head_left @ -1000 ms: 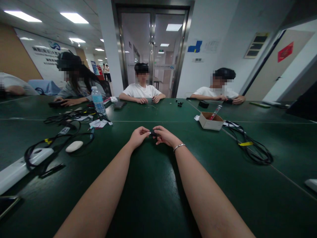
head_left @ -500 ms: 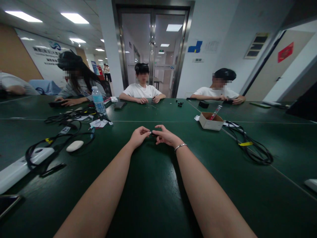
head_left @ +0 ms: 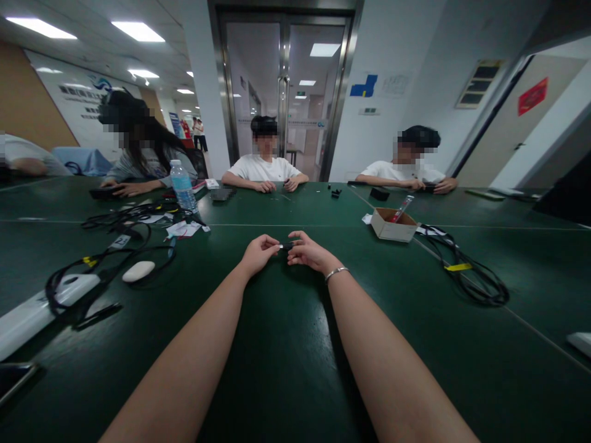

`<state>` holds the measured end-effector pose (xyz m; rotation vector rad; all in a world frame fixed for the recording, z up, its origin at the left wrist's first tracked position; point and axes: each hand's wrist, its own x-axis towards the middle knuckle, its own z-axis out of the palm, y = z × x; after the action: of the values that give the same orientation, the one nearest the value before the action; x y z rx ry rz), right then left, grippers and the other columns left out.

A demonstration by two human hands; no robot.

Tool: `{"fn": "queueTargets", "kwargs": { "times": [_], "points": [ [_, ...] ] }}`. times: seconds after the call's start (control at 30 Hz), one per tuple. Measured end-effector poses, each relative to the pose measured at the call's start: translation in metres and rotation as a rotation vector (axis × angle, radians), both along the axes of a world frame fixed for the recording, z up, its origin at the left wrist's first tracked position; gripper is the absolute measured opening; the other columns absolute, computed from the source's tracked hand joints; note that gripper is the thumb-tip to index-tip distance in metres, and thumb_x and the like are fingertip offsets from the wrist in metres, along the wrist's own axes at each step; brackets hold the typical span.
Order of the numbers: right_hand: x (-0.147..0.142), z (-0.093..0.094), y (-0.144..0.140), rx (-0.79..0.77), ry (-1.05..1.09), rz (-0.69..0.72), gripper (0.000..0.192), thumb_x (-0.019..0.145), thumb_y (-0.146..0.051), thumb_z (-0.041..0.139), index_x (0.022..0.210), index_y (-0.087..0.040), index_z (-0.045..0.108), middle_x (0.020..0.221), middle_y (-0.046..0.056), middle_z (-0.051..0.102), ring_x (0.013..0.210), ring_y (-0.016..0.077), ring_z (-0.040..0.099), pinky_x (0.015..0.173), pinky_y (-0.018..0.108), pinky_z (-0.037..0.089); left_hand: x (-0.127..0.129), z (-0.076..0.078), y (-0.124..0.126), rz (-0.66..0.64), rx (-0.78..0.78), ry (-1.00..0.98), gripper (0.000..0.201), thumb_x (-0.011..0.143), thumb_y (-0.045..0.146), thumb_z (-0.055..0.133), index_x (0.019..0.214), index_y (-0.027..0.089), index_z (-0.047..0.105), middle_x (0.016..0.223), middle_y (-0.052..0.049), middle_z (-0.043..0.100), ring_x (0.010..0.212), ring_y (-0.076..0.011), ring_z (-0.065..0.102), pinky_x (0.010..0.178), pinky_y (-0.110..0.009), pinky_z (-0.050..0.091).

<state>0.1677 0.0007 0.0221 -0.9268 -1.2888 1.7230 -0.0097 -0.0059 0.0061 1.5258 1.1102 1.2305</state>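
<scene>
Both my hands are stretched out over the middle of the green table (head_left: 281, 369). Thumb and fingertips of my left hand (head_left: 260, 253) pinch the silver end of a small black-and-silver piece (head_left: 287, 246), too small to name by kind. From the other side, my right hand (head_left: 310, 253) has its thumb and fingers on the black end, and its index finger is raised above it. A metal bracelet (head_left: 337, 274) circles my right wrist.
At left lie coiled black cables (head_left: 133, 237), a white mouse (head_left: 138, 271), a white power strip (head_left: 50, 314) and a water bottle (head_left: 183, 187). On the right stand a small cardboard box (head_left: 393, 229) and a cable coil (head_left: 475, 277). Several people sit across the table.
More of the black end now shows between my hands, and my right fingers have curled in around it. My left hand has hardly moved.
</scene>
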Motion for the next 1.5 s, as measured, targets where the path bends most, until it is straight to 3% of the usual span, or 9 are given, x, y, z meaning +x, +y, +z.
{"fn": "queueTargets", "kwargs": {
  "times": [0.13,0.27,0.6,0.8,0.97,1.1,1.23,1.33,1.5],
  "points": [
    [0.000,0.000,0.000,-0.062,-0.002,0.003,0.023,0.083,-0.010,0.056,0.100,-0.018,0.043,0.071,0.000,0.057,0.054,0.0123,0.063,0.054,0.025,0.057,-0.001,0.000,0.000,-0.006,0.001,0.001,0.020,0.066,0.025,0.069,0.079,0.013,0.059,0.072,-0.003,0.062,0.064,-0.0132,0.058,0.067,-0.029,0.047],
    [0.000,0.000,-0.001,-0.034,0.068,-0.026,0.033,0.076,-0.002,0.062,0.098,-0.020,0.045,0.075,-0.002,0.056,0.066,0.0129,0.066,0.064,0.026,0.059,-0.001,0.000,-0.001,-0.004,0.001,0.012,0.019,0.067,0.025,0.069,0.079,0.014,0.059,0.072,-0.003,0.063,0.066,-0.0135,0.058,0.066,-0.029,0.047],
    [0.000,0.000,-0.001,-0.057,0.060,-0.023,0.020,0.081,-0.005,0.057,0.096,-0.017,0.050,0.076,0.001,0.061,0.065,0.0132,0.066,0.063,0.025,0.058,-0.001,-0.001,0.000,-0.011,-0.006,0.018,0.021,0.067,0.027,0.069,0.079,0.014,0.059,0.071,-0.003,0.063,0.063,-0.0137,0.059,0.065,-0.029,0.046],
    [-0.002,-0.004,0.002,0.109,0.042,0.000,0.029,0.069,-0.001,0.065,0.092,-0.016,0.055,0.075,0.000,0.062,0.071,0.0124,0.065,0.072,0.027,0.055,-0.002,-0.003,0.003,-0.015,-0.026,-0.003,0.030,0.067,0.039,0.069,0.079,0.014,0.058,0.070,-0.003,0.062,0.059,-0.0125,0.057,0.059,-0.026,0.044],
    [-0.016,-0.008,0.007,0.380,-0.160,-0.005,0.035,0.061,0.000,0.068,0.091,-0.016,0.059,0.073,-0.002,0.065,0.064,0.0097,0.061,0.056,0.017,0.050,-0.004,-0.001,0.004,-0.001,-0.011,-0.032,0.037,0.065,0.047,0.070,0.076,0.014,0.057,0.067,-0.002,0.061,0.054,-0.0101,0.051,0.054,-0.024,0.040],
    [-0.029,-0.012,0.006,0.351,-0.171,0.006,0.036,0.063,-0.002,0.064,0.094,-0.016,0.054,0.065,-0.004,0.063,0.047,0.0076,0.056,0.043,0.015,0.044,-0.004,-0.002,0.003,0.000,0.015,-0.007,0.041,0.060,0.050,0.074,0.072,0.015,0.055,0.060,0.001,0.058,0.052,-0.0107,0.051,0.053,-0.024,0.039],
    [-0.032,-0.015,0.004,0.300,-0.123,0.031,0.032,0.066,-0.008,0.066,0.094,-0.015,0.051,0.063,-0.003,0.064,0.047,0.0085,0.059,0.044,0.016,0.048,-0.001,-0.004,0.001,-0.023,0.011,0.002,0.043,0.060,0.052,0.073,0.073,0.016,0.053,0.059,0.000,0.059,0.056,-0.0131,0.055,0.055,-0.024,0.041],
    [-0.032,-0.017,0.005,0.306,-0.125,0.006,0.030,0.066,-0.012,0.069,0.087,-0.016,0.049,0.060,-0.003,0.063,0.044,0.0079,0.057,0.039,0.014,0.046,0.002,0.008,0.001,-0.092,-0.044,0.070,0.043,0.064,0.055,0.069,0.071,0.016,0.053,0.059,-0.001,0.060,0.055,-0.0134,0.056,0.052,-0.023,0.039],
    [-0.032,-0.020,0.009,0.291,-0.108,-0.026,0.034,0.063,-0.017,0.075,0.080,-0.017,0.045,0.051,-0.007,0.057,0.040,0.0084,0.055,0.036,0.015,0.044,-0.025,0.060,-0.027,-0.178,-0.158,0.490,0.049,0.047,0.049,0.079,0.083,0.019,0.064,0.060,-0.002,0.064,0.048,-0.0155,0.056,0.048,-0.023,0.036]
  ]
}}
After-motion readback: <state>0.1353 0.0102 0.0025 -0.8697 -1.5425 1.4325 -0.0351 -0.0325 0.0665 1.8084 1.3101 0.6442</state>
